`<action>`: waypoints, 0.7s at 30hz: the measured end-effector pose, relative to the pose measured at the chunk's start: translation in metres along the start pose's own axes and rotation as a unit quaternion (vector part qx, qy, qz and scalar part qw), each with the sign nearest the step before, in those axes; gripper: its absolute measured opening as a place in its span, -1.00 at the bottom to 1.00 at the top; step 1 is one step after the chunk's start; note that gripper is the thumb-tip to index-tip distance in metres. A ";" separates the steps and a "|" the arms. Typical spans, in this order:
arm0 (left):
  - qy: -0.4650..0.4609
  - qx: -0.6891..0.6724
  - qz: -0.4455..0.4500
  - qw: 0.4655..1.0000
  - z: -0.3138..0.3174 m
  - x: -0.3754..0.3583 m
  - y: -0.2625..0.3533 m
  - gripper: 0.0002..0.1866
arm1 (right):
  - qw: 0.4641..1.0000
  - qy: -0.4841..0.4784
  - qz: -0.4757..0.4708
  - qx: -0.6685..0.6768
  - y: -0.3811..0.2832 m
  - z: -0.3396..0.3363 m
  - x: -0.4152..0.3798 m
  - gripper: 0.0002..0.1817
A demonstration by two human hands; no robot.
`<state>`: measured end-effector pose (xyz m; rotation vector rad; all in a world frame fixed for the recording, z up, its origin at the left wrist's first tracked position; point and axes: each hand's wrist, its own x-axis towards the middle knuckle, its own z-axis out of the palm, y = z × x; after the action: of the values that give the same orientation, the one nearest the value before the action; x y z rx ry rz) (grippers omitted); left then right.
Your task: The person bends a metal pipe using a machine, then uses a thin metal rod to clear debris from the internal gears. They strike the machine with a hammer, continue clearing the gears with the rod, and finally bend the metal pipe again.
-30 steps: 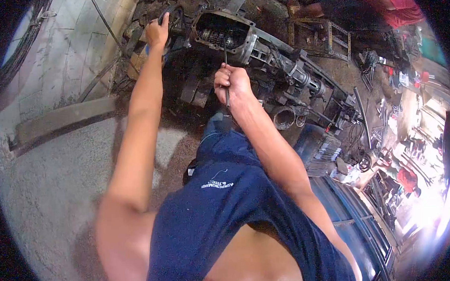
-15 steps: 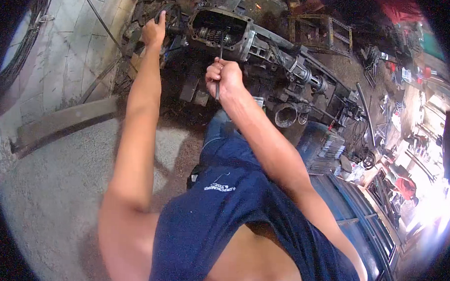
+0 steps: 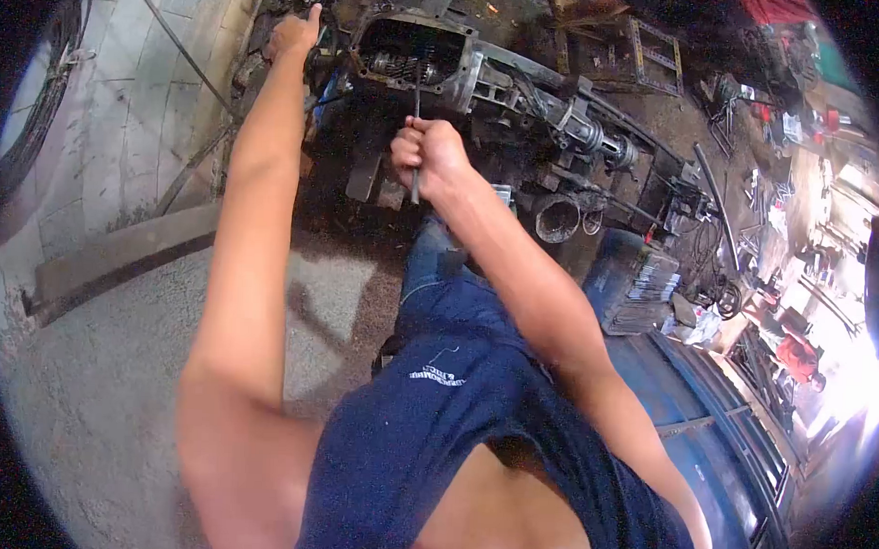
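My right hand (image 3: 428,155) is wrapped round a thin metal rod (image 3: 414,188). The rod's far end reaches into the open metal housing (image 3: 463,84), where toothed gears (image 3: 405,68) show. At the housing's left, my left hand (image 3: 293,35) rests on or beside a dark round part; its thumb sticks up, and its other fingers are mostly hidden, so its grip is unclear.
A long metal assembly (image 3: 585,134) runs right from the housing. Beyond it lies a rusty metal frame (image 3: 657,58). A round metal ring (image 3: 558,219) and blue panels (image 3: 686,419) are at the right. A distant person (image 3: 798,357) wears red.
My left hand has moved up and slightly left. My right hand has shifted a little left with the rod, which now points more nearly straight up. The view has shifted slightly.
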<state>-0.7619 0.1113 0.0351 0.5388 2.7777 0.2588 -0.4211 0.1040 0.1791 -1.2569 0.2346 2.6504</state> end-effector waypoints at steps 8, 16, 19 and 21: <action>0.272 -0.151 0.316 0.896 0.031 -0.247 0.010 -0.62 | 0.802 0.101 -0.119 -0.577 -0.075 -0.183 -0.141 -0.75; -0.035 -0.189 0.270 0.943 0.139 -0.424 -0.004 -0.75 | 0.693 0.299 -0.349 -0.556 -0.113 -0.420 -0.270 -0.73; -0.183 -0.134 0.235 0.945 0.175 -0.452 0.018 -0.74 | 0.686 0.345 -0.385 -0.512 -0.132 -0.531 -0.295 -0.70; -0.286 -0.052 0.215 0.932 0.206 -0.467 0.028 -0.69 | 0.680 0.400 -0.323 -0.523 -0.150 -0.584 -0.308 -0.69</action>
<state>-0.2731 -0.0208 -0.0325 1.0103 2.0526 0.2835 0.2416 0.0832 0.0442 -2.1390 -1.5110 1.3251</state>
